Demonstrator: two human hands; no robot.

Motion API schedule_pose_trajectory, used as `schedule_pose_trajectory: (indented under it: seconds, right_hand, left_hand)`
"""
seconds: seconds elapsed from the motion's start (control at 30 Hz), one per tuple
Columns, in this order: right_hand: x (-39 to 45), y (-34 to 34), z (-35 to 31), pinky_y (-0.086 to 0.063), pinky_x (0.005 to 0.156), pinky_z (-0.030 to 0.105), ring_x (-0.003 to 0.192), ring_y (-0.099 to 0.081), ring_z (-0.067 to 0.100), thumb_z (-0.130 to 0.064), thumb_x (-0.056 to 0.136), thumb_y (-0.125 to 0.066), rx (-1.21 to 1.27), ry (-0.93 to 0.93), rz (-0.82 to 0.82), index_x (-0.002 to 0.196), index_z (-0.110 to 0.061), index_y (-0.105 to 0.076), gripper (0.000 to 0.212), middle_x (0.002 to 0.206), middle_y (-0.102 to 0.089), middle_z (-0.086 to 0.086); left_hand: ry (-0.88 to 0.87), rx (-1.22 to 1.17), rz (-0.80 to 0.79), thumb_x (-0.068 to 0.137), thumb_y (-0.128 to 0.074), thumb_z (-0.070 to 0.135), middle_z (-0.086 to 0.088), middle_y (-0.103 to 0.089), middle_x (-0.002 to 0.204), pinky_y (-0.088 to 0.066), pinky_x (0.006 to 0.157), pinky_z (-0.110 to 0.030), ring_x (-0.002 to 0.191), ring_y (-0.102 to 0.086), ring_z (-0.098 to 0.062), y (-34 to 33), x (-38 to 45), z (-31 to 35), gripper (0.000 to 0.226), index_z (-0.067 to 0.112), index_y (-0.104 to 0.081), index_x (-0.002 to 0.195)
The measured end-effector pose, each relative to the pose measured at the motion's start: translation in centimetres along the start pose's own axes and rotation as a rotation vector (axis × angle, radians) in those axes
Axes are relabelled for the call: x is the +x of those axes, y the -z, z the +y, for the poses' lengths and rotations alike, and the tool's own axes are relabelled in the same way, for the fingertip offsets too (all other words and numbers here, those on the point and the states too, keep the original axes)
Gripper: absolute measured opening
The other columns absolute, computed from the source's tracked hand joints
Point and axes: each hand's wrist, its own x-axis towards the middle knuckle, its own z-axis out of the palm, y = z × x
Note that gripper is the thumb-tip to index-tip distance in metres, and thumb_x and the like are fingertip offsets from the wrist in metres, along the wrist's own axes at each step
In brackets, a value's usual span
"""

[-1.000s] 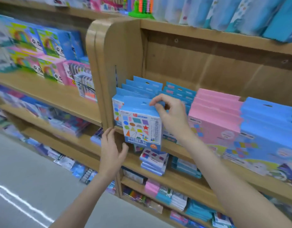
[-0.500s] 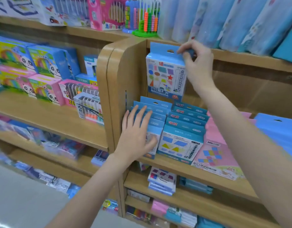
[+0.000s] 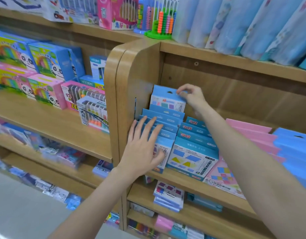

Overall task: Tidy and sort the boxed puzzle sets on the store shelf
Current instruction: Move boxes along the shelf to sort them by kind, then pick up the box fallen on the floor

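Behind the row (image 3: 163, 128), right hand (image 3: 192, 96) pinching box (image 3: 167, 99)

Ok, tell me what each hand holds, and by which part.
Right hand pinches the blue puzzle box by its top hang-tab edge. Left hand holds nothing, lying flat against the front boxes.

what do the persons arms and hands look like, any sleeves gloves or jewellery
Both forearms are bare up to the edge of the picture, with no sleeve in view. The left hand and the right hand wear no gloves. No ring, watch or bracelet shows on the fingers or wrists that are visible. No markings show on either arm.
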Motion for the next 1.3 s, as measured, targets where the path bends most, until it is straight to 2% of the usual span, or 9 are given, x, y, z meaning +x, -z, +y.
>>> schedule_pose_trajectory:
  seconds: [0.23,0.37,0.57,0.73,0.83,0.97,1.07,1.17,1.3]
  right_hand:
    - [-0.6,0.6,-0.5,-0.043,0.075,0.017,0.093,-0.053,0.012,0.001,0.087,-0.052,-0.213,-0.051,-0.210,0.091,-0.009,-0.066,0.018,0.095,-0.063,0.001]
    - [-3.7,3.7,-1.7,-0.042,0.096,0.028,0.104,-0.054,0.012,-0.008,0.088,-0.055,-0.265,0.082,-0.030,0.094,-0.020,-0.064,0.016,0.107,-0.062,-0.003]
    - [-16.8,11.5,-1.0,-0.045,0.080,0.011,0.086,-0.058,0.000,-0.002,0.086,-0.054,-0.235,0.209,0.199,0.100,-0.013,-0.063,0.020,0.097,-0.064,-0.004]
    - [-29.9,17.7,3.9,-0.048,0.076,0.012,0.088,-0.059,0.000,-0.017,0.082,-0.050,-0.149,0.099,0.234,0.096,-0.024,-0.059,0.018,0.091,-0.065,-0.019]
    - [-36.9,20.3,9.8,-0.045,0.075,0.010,0.087,-0.057,-0.005,-0.021,0.082,-0.050,-0.188,-0.054,0.223,0.093,-0.033,-0.057,0.017,0.089,-0.063,-0.029]
    - [-47.4,22.4,21.1,-0.038,0.065,0.001,0.079,-0.052,-0.020,-0.010,0.079,-0.050,-0.231,-0.314,0.213,0.102,-0.009,-0.059,0.025,0.090,-0.063,-0.015]
    - [-55.5,21.3,31.4,-0.041,0.061,0.007,0.071,-0.055,-0.007,0.008,0.082,-0.053,-0.195,-0.525,0.232,0.102,0.003,-0.057,0.021,0.088,-0.059,0.007]
    - [-62.8,16.9,42.6,-0.039,0.060,0.006,0.062,-0.052,-0.003,0.006,0.081,-0.058,-0.130,-0.728,0.236,0.099,-0.006,-0.058,0.021,0.085,-0.057,0.001]
    - [-70.5,8.2,59.0,-0.043,0.083,0.018,0.084,-0.054,0.010,-0.004,0.080,-0.065,-0.080,-1.005,0.092,0.107,0.003,-0.057,0.029,0.106,-0.061,0.009]
  left_hand:
    - [-0.012,0.019,-0.005,0.079,-0.050,0.038,-0.009,-0.035,0.145,-0.004,0.114,-0.042,0.137,-0.020,-0.028,-0.2,-0.1,-0.1,0.060,0.015,-0.037,0.133]
    - [0.006,-0.033,0.039,0.080,-0.051,0.036,-0.013,-0.029,0.148,-0.002,0.114,-0.043,0.139,-0.014,-0.026,0.3,-0.5,0.1,0.064,0.011,-0.034,0.136]
    - [-0.103,-0.125,0.274,0.080,-0.048,0.022,-0.011,-0.032,0.138,-0.016,0.111,-0.047,0.129,-0.030,-0.028,0.8,-2.7,5.1,0.045,0.010,-0.040,0.122]
    - [-0.086,-0.146,0.226,0.071,-0.051,0.004,-0.015,-0.038,0.131,-0.023,0.104,-0.047,0.119,-0.036,-0.033,-2.3,-5.8,10.0,0.046,0.007,-0.045,0.116]
    - [-0.192,-0.189,0.054,0.070,-0.048,0.006,-0.020,-0.049,0.124,-0.032,0.092,-0.046,0.108,-0.043,-0.034,-5.1,-8.9,16.1,0.043,0.004,-0.048,0.113]
    - [-0.201,-0.327,-0.426,0.069,-0.040,0.019,-0.022,-0.054,0.114,-0.041,0.082,-0.041,0.101,-0.051,-0.035,-11.5,-15.4,26.1,0.051,-0.001,-0.048,0.115]
    - [-0.227,-0.312,-0.741,0.071,-0.039,0.023,-0.023,-0.055,0.106,-0.043,0.079,-0.043,0.094,-0.056,-0.040,-18.7,-21.7,32.0,0.052,0.000,-0.048,0.118]
    - [-0.238,-0.249,-0.978,0.078,-0.050,0.014,-0.021,-0.048,0.121,-0.030,0.090,-0.039,0.112,-0.046,-0.037,-27.7,-28.4,36.1,0.052,0.002,-0.041,0.128]
    - [-0.281,-0.209,-1.167,0.076,-0.048,0.020,-0.019,-0.051,0.118,-0.037,0.093,-0.042,0.108,-0.050,-0.037,-41.5,-38.2,37.7,0.052,0.003,-0.044,0.125]
